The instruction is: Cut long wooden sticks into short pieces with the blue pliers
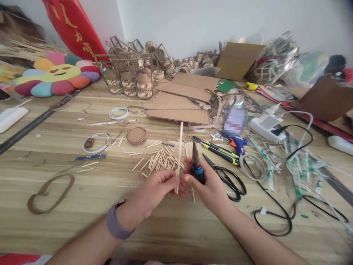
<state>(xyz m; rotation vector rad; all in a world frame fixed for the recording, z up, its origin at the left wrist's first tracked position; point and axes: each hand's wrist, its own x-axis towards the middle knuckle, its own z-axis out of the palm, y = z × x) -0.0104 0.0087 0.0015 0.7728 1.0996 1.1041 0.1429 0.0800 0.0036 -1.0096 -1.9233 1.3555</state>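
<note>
A long thin wooden stick (180,145) stands nearly upright in my left hand (162,182), pinched between thumb and fingers, with a short stick piece beside its lower end. My right hand (208,184) is closed round pliers (196,165) with black and blue handles, jaws pointing up. My right fingertips are close to the stick; whether they touch it I cannot tell. Just beyond my hands lies a loose pile of short cut sticks (162,159). Another long stick lies on the table, partly hidden behind my right hand.
Black scissors (230,180), a yellow-black utility knife (217,150) and a blue glue gun (237,142) lie to the right, near a tape roll (264,167) and cables. A round woven base (137,136) and white coils are left. Cardboard sheets (179,110) and small baskets (128,84) are behind.
</note>
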